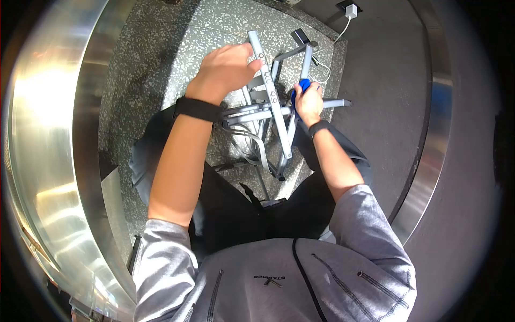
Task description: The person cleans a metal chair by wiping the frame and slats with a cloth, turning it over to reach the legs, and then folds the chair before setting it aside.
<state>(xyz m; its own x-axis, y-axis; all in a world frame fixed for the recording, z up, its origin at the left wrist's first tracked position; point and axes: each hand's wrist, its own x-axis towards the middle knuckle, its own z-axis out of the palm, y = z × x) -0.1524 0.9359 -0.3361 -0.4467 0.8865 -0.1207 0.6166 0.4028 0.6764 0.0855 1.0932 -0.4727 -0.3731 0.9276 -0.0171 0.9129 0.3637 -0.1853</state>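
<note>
In front of my seated body stands a silver metal frame (280,119) of flat bars and tubes, with a row of round holes or fittings along its front bar. My left hand (228,67) is closed around the upper part of that bar, thumb on the near side and fingertips hidden behind it. On the right, my right hand (309,102) is closed on a bunched blue cloth (304,86), which lies against one of the frame's upright tubes. Most of the cloth is hidden under the fingers. Crossing tubes and curved grey parts sit between my knees.
Speckled stone floor (214,27) lies under the frame. A white plug (351,11) with a white cable is in the dark wall panel (381,96) at the right. A shiny metal panel (48,107) rises close on my left.
</note>
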